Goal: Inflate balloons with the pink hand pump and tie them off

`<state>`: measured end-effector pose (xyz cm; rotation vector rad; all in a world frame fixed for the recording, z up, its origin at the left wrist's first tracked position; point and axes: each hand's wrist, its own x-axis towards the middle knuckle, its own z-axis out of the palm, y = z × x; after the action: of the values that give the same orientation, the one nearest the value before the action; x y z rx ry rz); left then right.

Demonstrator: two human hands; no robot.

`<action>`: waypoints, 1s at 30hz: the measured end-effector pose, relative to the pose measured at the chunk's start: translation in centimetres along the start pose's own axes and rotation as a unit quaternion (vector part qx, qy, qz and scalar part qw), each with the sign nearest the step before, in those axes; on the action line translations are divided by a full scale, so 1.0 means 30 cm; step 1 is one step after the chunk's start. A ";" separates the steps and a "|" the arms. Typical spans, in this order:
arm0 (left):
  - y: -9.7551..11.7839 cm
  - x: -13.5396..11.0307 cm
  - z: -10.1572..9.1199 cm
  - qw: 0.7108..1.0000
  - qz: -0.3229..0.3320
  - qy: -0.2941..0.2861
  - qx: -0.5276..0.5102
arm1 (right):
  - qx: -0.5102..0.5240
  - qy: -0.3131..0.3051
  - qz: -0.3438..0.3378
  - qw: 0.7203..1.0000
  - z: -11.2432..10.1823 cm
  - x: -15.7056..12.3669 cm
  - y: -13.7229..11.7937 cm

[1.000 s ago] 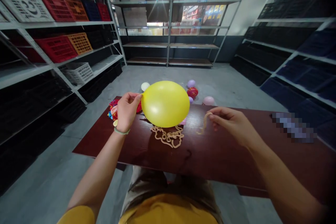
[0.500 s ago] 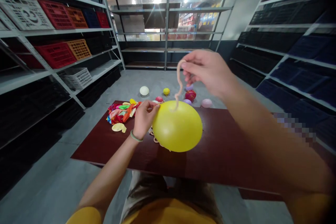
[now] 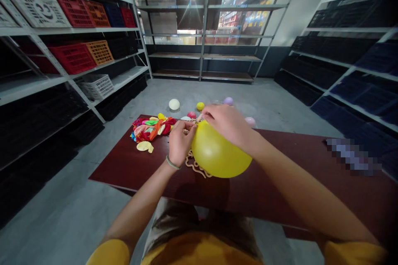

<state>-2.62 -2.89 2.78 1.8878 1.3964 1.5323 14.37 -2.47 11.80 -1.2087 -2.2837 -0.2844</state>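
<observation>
An inflated yellow balloon hangs above the table, tilted, with its neck toward the left. My left hand is closed in a pinch at that neck, which the fingers mostly hide. Over the top of the balloon reaches my right hand, its fingertips closed on a thin beige cord right beside my left fingers. Most of this cord is covered by the hands. Below them, a tangle of similar beige cords lies on the table, partly behind the balloon.
The dark red table carries a heap of colourful uninflated balloons, with a pale yellow one nearby. A blurred-out item lies at the right. Several inflated balloons, including a white one, rest on the floor beyond. Shelves with crates line the sides.
My right hand has come down and left with the cord, from above the balloon to its neck beside my left hand. The balloon now sits slightly further right in view.
</observation>
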 end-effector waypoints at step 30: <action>0.015 0.118 -0.080 0.934 -0.181 -0.242 -0.190 | -0.091 0.109 -0.063 0.988 0.020 -0.097 -0.012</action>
<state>-4.74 -0.88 5.93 1.5231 1.0528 0.9802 15.19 -4.46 9.72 -1.0633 -2.1812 -0.6533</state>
